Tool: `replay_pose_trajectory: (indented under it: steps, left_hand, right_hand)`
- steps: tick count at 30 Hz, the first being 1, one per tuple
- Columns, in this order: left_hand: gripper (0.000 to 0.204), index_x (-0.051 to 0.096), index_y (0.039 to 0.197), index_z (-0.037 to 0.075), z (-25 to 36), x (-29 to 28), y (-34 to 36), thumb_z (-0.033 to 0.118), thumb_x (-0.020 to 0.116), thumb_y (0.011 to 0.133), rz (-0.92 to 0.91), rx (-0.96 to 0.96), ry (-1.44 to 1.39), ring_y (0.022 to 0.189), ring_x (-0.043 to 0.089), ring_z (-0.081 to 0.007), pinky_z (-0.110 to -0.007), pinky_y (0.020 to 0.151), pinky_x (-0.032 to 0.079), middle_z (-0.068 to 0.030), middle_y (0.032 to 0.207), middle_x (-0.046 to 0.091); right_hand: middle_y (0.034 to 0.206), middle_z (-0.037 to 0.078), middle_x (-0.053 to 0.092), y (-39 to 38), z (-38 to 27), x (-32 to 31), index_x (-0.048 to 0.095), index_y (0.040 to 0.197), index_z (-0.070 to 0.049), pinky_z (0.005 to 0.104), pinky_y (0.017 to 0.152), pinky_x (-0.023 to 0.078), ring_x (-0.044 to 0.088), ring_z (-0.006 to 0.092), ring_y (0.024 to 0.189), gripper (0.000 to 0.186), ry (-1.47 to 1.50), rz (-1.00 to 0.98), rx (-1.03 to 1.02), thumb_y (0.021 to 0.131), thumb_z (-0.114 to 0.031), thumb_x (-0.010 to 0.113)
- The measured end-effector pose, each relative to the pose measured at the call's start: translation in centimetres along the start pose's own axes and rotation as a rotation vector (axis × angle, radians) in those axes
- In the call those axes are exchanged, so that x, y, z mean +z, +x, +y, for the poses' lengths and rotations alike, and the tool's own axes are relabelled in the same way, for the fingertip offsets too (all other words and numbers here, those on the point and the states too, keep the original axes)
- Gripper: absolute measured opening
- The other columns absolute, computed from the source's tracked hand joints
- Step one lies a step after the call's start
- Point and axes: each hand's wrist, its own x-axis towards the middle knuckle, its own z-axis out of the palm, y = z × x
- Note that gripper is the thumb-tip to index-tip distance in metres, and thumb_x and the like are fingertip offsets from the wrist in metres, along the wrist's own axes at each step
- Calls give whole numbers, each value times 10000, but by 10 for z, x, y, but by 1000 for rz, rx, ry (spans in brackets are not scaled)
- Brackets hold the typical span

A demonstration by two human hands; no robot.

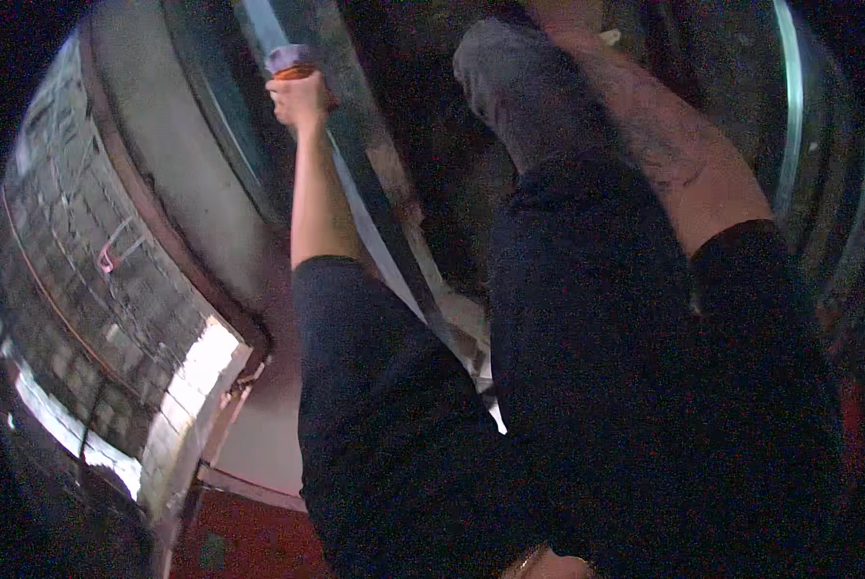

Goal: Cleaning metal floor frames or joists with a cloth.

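Clasped around a grey-and-orange object [292, 62], the left hand [301, 98] is over the far stretch of a long pale strip [376, 230]; the right hand's [569, 21] grip I can't tell.

A grey block wall [75, 232] curves along the left side, with a glaring white patch [201, 362] near its lower corner. Beside it bows a pale panel [157, 106]. A pale-green strip [792, 106] gleams in the dim right side.
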Motion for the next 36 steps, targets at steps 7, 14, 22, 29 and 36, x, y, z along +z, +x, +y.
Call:
replay_pose_trajectory:
  steps: [7, 14, 22, 29, 36]
  left_hand:
    - [729, 411, 1180, -14, 53, -10, 24, 432, 682, 671, -103, -29, -54, 1031, 610, -397, -467, 899, 481, -224, 1133, 584]
    - [528, 462, 1129, 22, -65, 2, -134, 287, 671, 724, 74, 72, -114, 915, 613, -402, -503, 786, 498, -197, 1022, 585]
    - [735, 418, 1237, -43, -279, -19, -461, 267, 755, 661, -87, -142, 28, 1094, 518, -421, -467, 950, 424, -245, 1193, 519]
    - [434, 434, 1076, -10, -292, -22, -451, 197, 625, 746, -279, -312, 17, 928, 562, -459, -501, 832, 457, -245, 995, 558]
    - [243, 441, 981, 21, -154, -5, -230, 85, 502, 754, -104, -44, -124, 844, 583, -472, -541, 717, 482, -230, 915, 575]
  right_hand:
    - [1239, 285, 542, 3, 12, -9, 408, 1324, 104, 455, 944, 468, 567, 390, 1121, 624, 103, -53, 134, 963, -404, 417]
    - [1197, 278, 557, 10, 15, -7, 409, 1311, 102, 479, 898, 473, 582, 404, 1069, 605, 164, -103, 100, 962, -393, 420]
    - [1246, 302, 528, 16, 26, 23, 383, 1334, 100, 478, 909, 474, 577, 429, 1061, 620, 212, 11, 86, 942, -372, 470]
    - [920, 265, 639, 2, 6, 6, 509, 1041, 37, 530, 680, 534, 658, 429, 820, 588, 208, -2, 47, 888, -531, 499]
    - [924, 294, 633, 9, 9, 1, 501, 1041, 40, 543, 713, 523, 644, 464, 823, 560, 196, -79, 145, 896, -501, 512]
